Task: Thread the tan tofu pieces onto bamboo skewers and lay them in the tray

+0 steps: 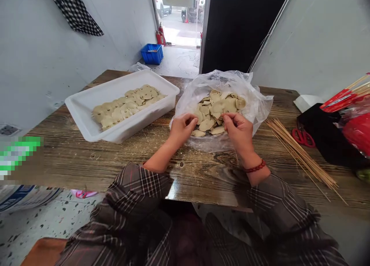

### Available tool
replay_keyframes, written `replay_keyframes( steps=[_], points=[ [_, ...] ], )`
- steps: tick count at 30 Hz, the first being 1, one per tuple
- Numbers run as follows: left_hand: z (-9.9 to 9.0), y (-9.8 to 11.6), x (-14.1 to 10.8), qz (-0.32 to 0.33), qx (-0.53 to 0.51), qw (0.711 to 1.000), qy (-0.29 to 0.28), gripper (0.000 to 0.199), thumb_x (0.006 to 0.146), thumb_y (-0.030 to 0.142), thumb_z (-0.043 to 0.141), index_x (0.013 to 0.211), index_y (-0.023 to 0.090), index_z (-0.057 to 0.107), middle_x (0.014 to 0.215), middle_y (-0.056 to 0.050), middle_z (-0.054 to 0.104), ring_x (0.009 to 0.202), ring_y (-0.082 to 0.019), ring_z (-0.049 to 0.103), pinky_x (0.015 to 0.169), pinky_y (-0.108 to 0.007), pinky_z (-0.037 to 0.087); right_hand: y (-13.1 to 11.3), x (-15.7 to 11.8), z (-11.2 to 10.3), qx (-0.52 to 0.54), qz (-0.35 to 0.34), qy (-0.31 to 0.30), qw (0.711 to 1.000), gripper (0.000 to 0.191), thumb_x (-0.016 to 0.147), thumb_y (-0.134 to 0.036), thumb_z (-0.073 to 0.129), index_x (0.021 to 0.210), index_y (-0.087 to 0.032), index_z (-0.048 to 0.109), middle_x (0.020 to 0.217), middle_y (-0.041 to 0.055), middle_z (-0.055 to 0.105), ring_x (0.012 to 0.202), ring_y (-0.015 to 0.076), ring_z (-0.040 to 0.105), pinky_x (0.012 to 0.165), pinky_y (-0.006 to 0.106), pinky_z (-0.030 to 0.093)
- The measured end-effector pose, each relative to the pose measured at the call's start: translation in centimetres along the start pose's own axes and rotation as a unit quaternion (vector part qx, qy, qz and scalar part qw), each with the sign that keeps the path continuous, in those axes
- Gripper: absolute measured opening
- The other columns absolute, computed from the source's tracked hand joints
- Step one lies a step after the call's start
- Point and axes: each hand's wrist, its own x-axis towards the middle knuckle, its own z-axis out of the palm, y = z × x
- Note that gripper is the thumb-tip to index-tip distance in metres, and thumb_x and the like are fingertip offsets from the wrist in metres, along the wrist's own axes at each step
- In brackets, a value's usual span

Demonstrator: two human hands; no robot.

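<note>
A clear plastic bag (261, 100) lies spread open on the table, with a heap of flat, pale beige oval slices (219, 106) inside. At the heap's left edge is my left hand (182, 127), thumb and fingers closed together; whatever may be between them is hidden. On the heap's right side my right hand (239, 130) pinches a thin wooden skewer, whose tip shows beyond the fingers and whose tail runs out below the palm. To the left stands a white plastic tub (78, 108) holding overlapping rows of similar slices (127, 106).
A bundle of bamboo skewers (303, 154) lies right of the bag. Beyond it are red-handled scissors (303, 137) and a black box (320, 137) with red-wrapped sticks (341, 98). A blue crate (152, 54) sits on the floor near the glass door.
</note>
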Motion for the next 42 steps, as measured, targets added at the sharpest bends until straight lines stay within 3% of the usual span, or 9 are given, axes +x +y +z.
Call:
replay_keyframes(
  steps=[3,7,12,17,21,27,34,42],
  points=[
    [0.9,0.0,-0.1,0.049,0.187,0.980,-0.041,0.016,0.085,0.027,0.057,0.080,0.018,0.070,0.082,-0.006,0.064,0.080,-0.019,0.057,0.075,-0.031,0.042,0.1,0.4,-0.3,0.008,0.000,0.016,1.000,0.030,0.084,-0.042,0.060,0.091,-0.015,0.072,0.056,-0.0033,0.055,0.051,0.0107,0.048,0.052,0.024,0.038],
    [2.3,0.8,-0.3,0.051,0.336,0.938,-0.064,0.021,0.087,0.034,0.058,0.082,0.017,0.070,0.092,-0.013,0.064,0.095,-0.029,0.057,0.083,-0.039,0.042,0.1,0.2,-0.1,0.012,-0.010,0.001,1.000,0.031,0.084,-0.043,0.060,0.090,-0.014,0.072,0.057,-0.0032,0.056,0.051,0.0104,0.049,0.050,0.024,0.037],
    [3.1,1.1,-0.2,0.035,0.366,0.929,-0.053,0.019,0.083,0.034,0.064,0.091,0.016,0.067,0.101,-0.017,0.064,0.101,-0.032,0.056,0.084,-0.042,0.041,0.5,0.1,0.2,0.004,-0.010,-0.014,1.000,0.032,0.085,-0.043,0.060,0.091,-0.014,0.073,0.056,-0.0034,0.057,0.050,0.0106,0.050,0.051,0.024,0.038],
    [3.1,0.8,-0.2,0.043,0.347,0.936,-0.034,0.006,0.083,0.023,0.061,0.086,0.018,0.062,0.095,-0.013,0.065,0.096,-0.028,0.057,0.082,-0.039,0.041,0.7,0.0,0.4,0.003,-0.012,-0.022,1.000,0.032,0.085,-0.043,0.059,0.090,-0.014,0.073,0.055,-0.0033,0.057,0.050,0.0109,0.051,0.051,0.023,0.038],
    [3.0,0.5,-0.1,0.051,0.263,0.964,-0.006,0.008,0.080,0.015,0.056,0.073,0.020,0.055,0.082,-0.007,0.063,0.085,-0.022,0.057,0.078,-0.034,0.042,0.2,-0.2,0.4,0.007,0.000,-0.022,1.000,0.032,0.084,-0.042,0.059,0.091,-0.014,0.073,0.058,-0.0017,0.060,0.051,0.0113,0.052,0.052,0.024,0.040],
    [2.3,-0.5,0.4,-0.035,0.003,0.998,0.055,0.012,0.073,0.021,0.061,0.071,0.020,0.049,0.063,0.003,0.056,0.062,-0.014,0.057,0.059,-0.024,0.040,0.0,-0.1,0.5,0.011,0.010,-0.020,1.000,0.032,0.083,-0.041,0.060,0.090,-0.014,0.073,0.062,-0.0004,0.063,0.052,0.0113,0.052,0.051,0.024,0.040],
    [-0.6,-0.2,1.1,-0.119,-0.285,0.949,0.059,0.027,0.069,0.025,0.069,0.091,0.015,0.058,0.067,0.002,0.066,0.057,-0.012,0.064,0.052,-0.020,0.044,0.1,-1.1,0.6,-0.025,-0.018,-0.072,0.997,0.031,0.087,-0.042,0.058,0.091,-0.015,0.073,0.054,-0.0036,0.055,0.050,0.0114,0.048,0.051,0.024,0.036],
    [-3.4,-0.7,2.0,-0.108,-0.333,0.935,0.056,0.024,0.067,0.028,0.076,0.079,0.013,0.062,0.067,0.000,0.064,0.056,-0.008,0.060,0.048,-0.018,0.039,-0.8,-2.9,1.3,-0.054,-0.021,-0.164,0.985,0.028,0.088,-0.039,0.057,0.089,-0.016,0.074,0.054,-0.0029,0.056,0.050,0.0113,0.047,0.049,0.024,0.035]
  ],
)
